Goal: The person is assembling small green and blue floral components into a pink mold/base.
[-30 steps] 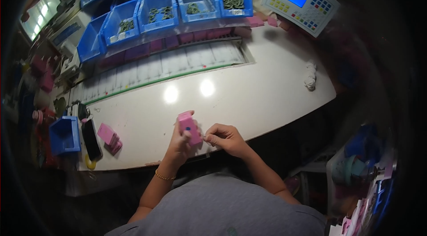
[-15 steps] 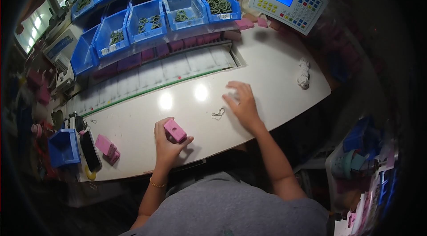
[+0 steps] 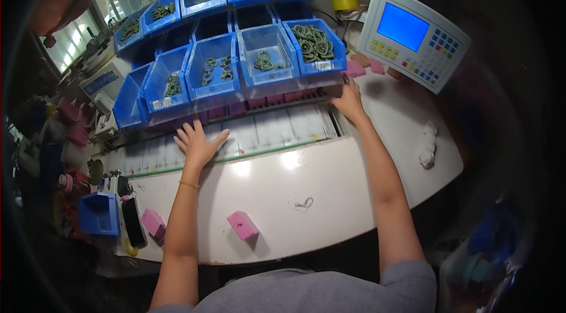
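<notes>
Both hands have left the pink block (image 3: 243,225), now lying near the bench's (image 3: 354,189) front edge; left hand (image 3: 197,143) and right hand (image 3: 348,99), open and empty, reach the back edge under the blue bins (image 3: 268,56).

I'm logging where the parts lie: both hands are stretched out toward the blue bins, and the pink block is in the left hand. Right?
Not quite. The pink block is in neither hand; it lies alone on the white table near its front edge. The left hand and right hand are indeed stretched toward the blue bins, as the head view shows.
</notes>
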